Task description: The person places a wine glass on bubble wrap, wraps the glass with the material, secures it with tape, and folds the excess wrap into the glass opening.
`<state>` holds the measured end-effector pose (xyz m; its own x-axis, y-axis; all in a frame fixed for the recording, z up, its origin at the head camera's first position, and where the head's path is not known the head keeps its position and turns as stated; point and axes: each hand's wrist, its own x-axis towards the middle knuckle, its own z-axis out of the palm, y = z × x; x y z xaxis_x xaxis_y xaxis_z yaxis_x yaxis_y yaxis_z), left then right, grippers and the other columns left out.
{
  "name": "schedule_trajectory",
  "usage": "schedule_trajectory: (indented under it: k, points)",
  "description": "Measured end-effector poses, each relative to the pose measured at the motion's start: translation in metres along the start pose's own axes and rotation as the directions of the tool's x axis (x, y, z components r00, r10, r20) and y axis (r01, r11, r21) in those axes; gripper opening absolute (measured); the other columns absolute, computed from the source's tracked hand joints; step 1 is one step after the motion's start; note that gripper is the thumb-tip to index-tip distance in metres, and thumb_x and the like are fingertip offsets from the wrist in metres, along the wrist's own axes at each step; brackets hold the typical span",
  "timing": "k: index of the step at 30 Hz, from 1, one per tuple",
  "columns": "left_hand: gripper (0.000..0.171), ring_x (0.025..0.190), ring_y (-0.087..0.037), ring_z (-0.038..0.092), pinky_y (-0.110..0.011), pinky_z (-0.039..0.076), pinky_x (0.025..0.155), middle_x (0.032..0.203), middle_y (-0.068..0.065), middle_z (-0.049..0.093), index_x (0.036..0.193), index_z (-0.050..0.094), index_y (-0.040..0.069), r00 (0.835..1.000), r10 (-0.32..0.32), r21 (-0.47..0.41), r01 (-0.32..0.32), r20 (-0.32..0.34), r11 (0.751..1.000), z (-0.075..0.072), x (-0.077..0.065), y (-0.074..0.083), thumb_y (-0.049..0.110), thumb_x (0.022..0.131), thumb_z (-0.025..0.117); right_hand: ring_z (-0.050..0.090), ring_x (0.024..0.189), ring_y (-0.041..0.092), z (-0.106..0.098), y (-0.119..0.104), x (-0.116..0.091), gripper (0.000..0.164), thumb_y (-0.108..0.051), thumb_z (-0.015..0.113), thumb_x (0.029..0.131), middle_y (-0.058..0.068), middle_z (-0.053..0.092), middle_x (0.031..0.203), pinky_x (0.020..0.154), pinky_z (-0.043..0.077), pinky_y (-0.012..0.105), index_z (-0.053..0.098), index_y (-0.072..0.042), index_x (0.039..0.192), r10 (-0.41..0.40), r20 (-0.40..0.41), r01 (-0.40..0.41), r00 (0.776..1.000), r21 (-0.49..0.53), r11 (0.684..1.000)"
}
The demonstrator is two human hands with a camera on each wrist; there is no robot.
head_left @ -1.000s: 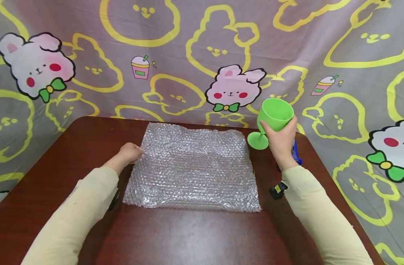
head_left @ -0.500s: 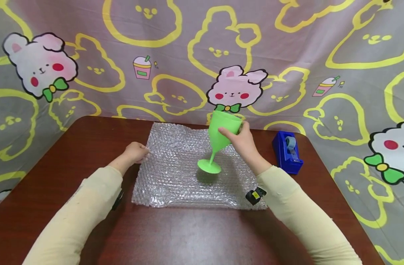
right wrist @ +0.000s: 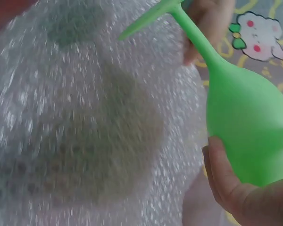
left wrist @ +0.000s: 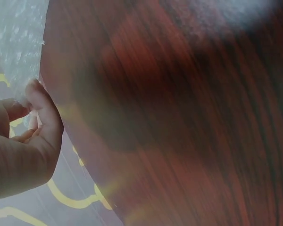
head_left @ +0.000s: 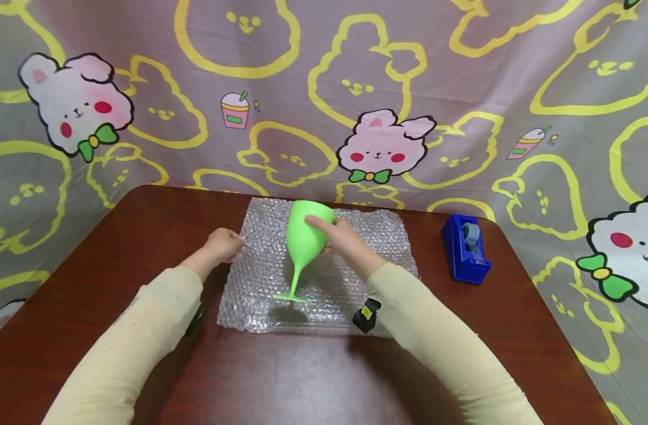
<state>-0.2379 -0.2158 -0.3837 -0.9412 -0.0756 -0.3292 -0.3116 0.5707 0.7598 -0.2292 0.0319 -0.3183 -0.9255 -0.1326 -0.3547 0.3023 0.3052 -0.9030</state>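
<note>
A green plastic goblet (head_left: 306,236) tilts slightly in my right hand (head_left: 341,237), which grips its bowl near the rim. Its foot hangs close over a sheet of bubble wrap (head_left: 271,260), casting a shadow there. In the right wrist view the thumb lies along the goblet's bowl (right wrist: 247,122). At the sheet's left edge, my left hand (head_left: 223,244) pinches the bubble wrap. The left wrist view shows thumb and index finger meeting on the wrap's edge (left wrist: 19,52).
A blue tape dispenser (head_left: 466,251) with a roll of tape stands on the right of the dark red wooden table (head_left: 281,378). Behind the table hangs a grey curtain (head_left: 281,71) printed with cartoon rabbits.
My right hand has carried the goblet leftward and lower, from the table's right side to over the bubble wrap. The tape dispenser has come into full view. My left hand keeps its pinch.
</note>
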Motion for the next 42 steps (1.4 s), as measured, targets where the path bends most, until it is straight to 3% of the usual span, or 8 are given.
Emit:
schedule_trajectory:
  k: [9, 15, 21, 30, 37, 42]
  points:
    - [0.028, 0.057, -0.006, 0.055, -0.021, 0.051, 0.054, 0.073, -0.004, 0.059, 0.106, 0.058, -0.011, 1.000, -0.002, -0.042, 0.003, 0.009, 0.999, 0.006, 0.002, 0.006, 0.006, 0.090, 0.043, 0.064, 0.090, 0.027, 0.027, 0.003, 0.007, 0.075, -0.051, 0.062, 0.082, 0.020, 0.056, 0.122, 0.091, 0.051, 0.044, 0.043, 0.002, 0.131, 0.028, 0.037, -0.026, 0.999, -0.038, 0.999]
    - [0.027, 0.056, -0.006, 0.055, -0.023, 0.052, 0.055, 0.074, -0.006, 0.059, 0.106, 0.058, -0.011, 1.000, -0.015, -0.065, 0.015, 0.000, 0.998, 0.008, 0.001, 0.008, 0.005, 0.090, 0.044, 0.062, 0.102, 0.033, 0.033, 0.007, 0.012, 0.079, -0.048, 0.064, 0.082, 0.022, 0.052, 0.126, 0.088, 0.053, 0.043, 0.036, 0.005, 0.134, 0.036, 0.029, -0.035, 0.999, -0.028, 0.999]
    - [0.030, 0.053, -0.004, 0.052, -0.019, 0.051, 0.052, 0.069, -0.002, 0.054, 0.110, 0.056, -0.013, 1.000, -0.006, -0.088, 0.005, -0.008, 0.996, 0.012, -0.001, 0.012, 0.003, 0.089, 0.043, 0.063, 0.100, 0.034, 0.038, 0.015, 0.017, 0.080, -0.048, 0.065, 0.082, 0.024, 0.053, 0.124, 0.081, 0.056, 0.039, 0.037, 0.008, 0.132, 0.035, 0.024, -0.033, 0.999, -0.060, 0.998]
    - [0.022, 0.051, -0.006, 0.051, -0.022, 0.052, 0.053, 0.055, 0.002, 0.049, 0.085, 0.060, -0.007, 0.998, 0.056, -0.036, -0.057, -0.027, 0.998, 0.019, -0.001, 0.017, 0.006, 0.088, 0.043, 0.064, 0.099, 0.035, 0.045, 0.023, 0.026, 0.083, -0.050, 0.063, 0.083, 0.024, 0.052, 0.125, 0.082, 0.055, 0.040, 0.034, 0.008, 0.134, 0.055, 0.002, -0.055, 0.998, -0.076, 0.996]
    - [0.023, 0.052, -0.007, 0.050, -0.024, 0.054, 0.056, 0.059, 0.002, 0.048, 0.069, 0.054, 0.002, 0.996, 0.060, 0.015, -0.059, -0.061, 0.998, 0.021, -0.001, 0.018, 0.008, 0.089, 0.044, 0.065, 0.097, 0.036, 0.045, 0.026, 0.030, 0.087, -0.053, 0.061, 0.082, 0.025, 0.051, 0.126, 0.079, 0.056, 0.037, 0.030, 0.008, 0.137, 0.080, 0.014, -0.079, 0.997, -0.079, 0.994]
    - [0.021, 0.052, -0.008, 0.050, -0.024, 0.053, 0.055, 0.062, -0.001, 0.049, 0.081, 0.061, -0.005, 0.996, 0.045, 0.015, -0.044, -0.071, 0.999, 0.024, 0.000, 0.016, 0.006, 0.088, 0.044, 0.065, 0.097, 0.036, 0.046, 0.030, 0.031, 0.089, -0.053, 0.061, 0.083, 0.025, 0.051, 0.125, 0.075, 0.057, 0.036, 0.027, 0.007, 0.139, 0.104, 0.035, -0.102, 0.994, -0.046, 0.994]
